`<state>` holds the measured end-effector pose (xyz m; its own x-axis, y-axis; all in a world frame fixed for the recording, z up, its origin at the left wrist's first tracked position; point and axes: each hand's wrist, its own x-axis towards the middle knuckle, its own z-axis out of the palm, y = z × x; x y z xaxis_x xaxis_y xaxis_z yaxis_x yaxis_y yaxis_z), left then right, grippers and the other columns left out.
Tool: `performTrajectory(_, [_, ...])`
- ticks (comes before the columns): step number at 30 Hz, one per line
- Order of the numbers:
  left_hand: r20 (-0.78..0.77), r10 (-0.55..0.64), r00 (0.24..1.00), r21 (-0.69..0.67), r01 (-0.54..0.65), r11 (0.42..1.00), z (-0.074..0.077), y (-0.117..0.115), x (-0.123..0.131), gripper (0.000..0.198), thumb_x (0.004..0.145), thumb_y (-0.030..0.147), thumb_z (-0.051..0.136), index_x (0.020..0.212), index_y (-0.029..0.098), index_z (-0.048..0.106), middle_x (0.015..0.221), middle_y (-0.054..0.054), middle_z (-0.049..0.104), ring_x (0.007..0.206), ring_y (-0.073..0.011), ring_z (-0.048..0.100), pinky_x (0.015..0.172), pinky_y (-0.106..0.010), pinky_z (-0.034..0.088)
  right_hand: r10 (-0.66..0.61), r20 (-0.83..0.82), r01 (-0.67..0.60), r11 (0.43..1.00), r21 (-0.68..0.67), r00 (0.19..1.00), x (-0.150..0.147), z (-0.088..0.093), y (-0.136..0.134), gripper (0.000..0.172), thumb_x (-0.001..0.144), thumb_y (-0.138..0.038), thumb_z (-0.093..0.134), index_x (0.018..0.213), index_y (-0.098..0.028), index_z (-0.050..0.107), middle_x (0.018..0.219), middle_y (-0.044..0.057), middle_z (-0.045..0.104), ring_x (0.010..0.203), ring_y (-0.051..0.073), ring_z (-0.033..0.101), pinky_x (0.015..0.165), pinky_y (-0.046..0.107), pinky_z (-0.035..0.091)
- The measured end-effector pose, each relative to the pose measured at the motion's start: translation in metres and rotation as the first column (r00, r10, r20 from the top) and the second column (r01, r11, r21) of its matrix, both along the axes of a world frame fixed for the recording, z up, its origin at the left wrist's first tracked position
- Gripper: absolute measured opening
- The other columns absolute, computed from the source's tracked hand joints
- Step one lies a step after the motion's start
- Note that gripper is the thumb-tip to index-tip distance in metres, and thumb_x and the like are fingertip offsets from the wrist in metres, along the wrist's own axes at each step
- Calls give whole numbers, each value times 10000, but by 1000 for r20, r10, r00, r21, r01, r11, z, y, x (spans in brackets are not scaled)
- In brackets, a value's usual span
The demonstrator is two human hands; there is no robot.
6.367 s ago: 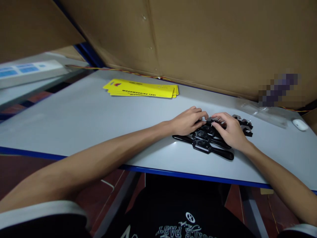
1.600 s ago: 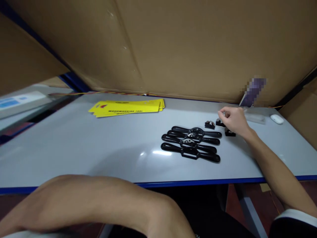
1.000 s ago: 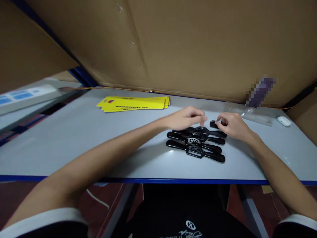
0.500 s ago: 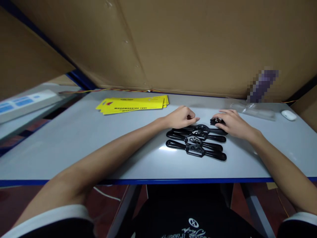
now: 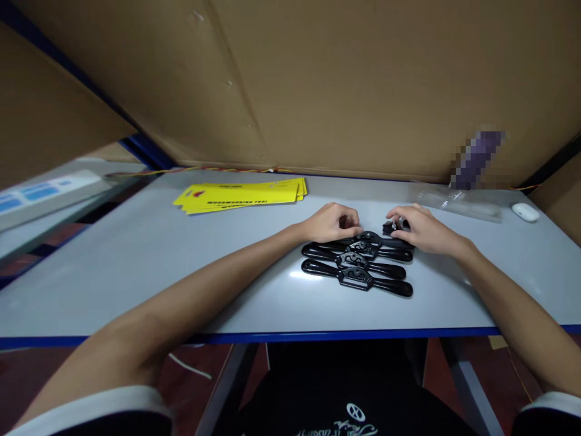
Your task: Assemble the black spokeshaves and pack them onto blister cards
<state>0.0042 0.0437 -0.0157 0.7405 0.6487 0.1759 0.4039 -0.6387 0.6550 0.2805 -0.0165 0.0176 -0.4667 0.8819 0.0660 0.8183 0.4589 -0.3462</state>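
Note:
Several black two-handled tools lie in a column on the grey table; the nearest tool [image 5: 356, 277] is fully in view. My left hand [image 5: 333, 223] rests at the left end of the farthest tools, its fingers curled and its thumb along a black handle; what the fingers hold, if anything, is hidden. To the right, my right hand [image 5: 420, 227] has its thumb and fingers closed around a small black and metal part [image 5: 389, 227], just above the right handles of the tools.
Yellow printed cards [image 5: 245, 192] lie fanned at the back left. Clear plastic bags [image 5: 467, 204] and a white earphone case [image 5: 525, 212] are at the back right. A cardboard wall [image 5: 340, 85] stands behind the table [image 5: 136, 266]. A white box [image 5: 49, 194] sits far left.
My left hand's fingers have curled more, with the thumb nearer the tool handles. The small part has tilted slightly in my right hand. The whole view has shifted a little.

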Motion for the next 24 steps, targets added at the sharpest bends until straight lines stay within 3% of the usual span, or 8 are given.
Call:
performTrajectory(3, [-7,-14,1000,25,15,1000,1,-1,0,341,851,485,625,791,156,697,608,24,597,552,-98,486,570,-232,376,2,15,-2,1000,10,1000,0,1,0,302,935,-276,649,1231,-254,701,1160,97,761,1181,337,607,1012,508,442])
performTrajectory(9, [-25,-11,1000,62,13,998,0,-1,-1,321,851,460,618,805,156,708,614,21,604,549,-99,491,582,-239,384,-9,103,-12,979,201,995,-3,-1,0,226,992,-215,529,1011,-238,753,1101,86,801,1085,322,623,944,499,368])
performTrajectory(13, [-33,-11,999,76,13,997,0,-1,-1,313,860,445,603,811,154,708,603,26,595,538,-97,474,580,-238,373,-27,117,-5,965,262,993,-5,-2,-1,229,979,-189,528,976,-241,751,1063,69,814,990,294,644,880,452,359])
performTrajectory(24, [-25,-13,1000,90,15,996,1,-1,0,306,878,431,569,790,161,683,569,45,544,522,-101,439,586,-244,360,-109,-16,108,943,315,994,-5,-9,4,216,959,-215,542,934,-237,755,980,63,819,876,279,663,827,428,420])
